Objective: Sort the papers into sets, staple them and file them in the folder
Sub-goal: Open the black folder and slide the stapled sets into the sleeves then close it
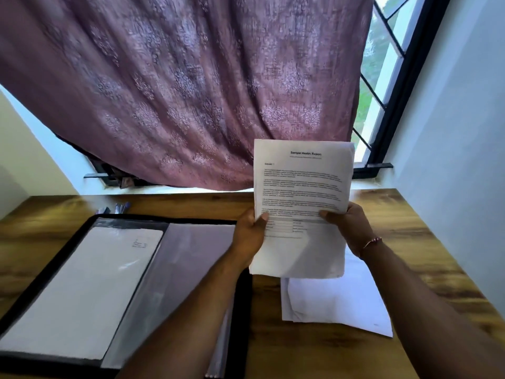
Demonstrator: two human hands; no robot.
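One wide mauve curtain with a woven pattern hangs across the window behind the far edge of the wooden table. An open black folder covers the left half of the table, reaching from near the far edge down to the near edge. Its left clear sleeve holds a white sheet, and the sleeve beside it looks glossy. Right of the folder, by the near edge, lies a loose pile of white papers, slightly fanned and flat on the wood.

Above that pile a set of printed pages is held upright in the air, its heading facing the camera and its top edge overlapping the curtain. The left hand grasps the set's left edge, thumb on the front and fingers behind. The right hand pinches the right edge the same way, thumb on the printed side. A thin bracelet circles the right wrist. A few pens lie at the far edge, just beyond the folder's far left corner.
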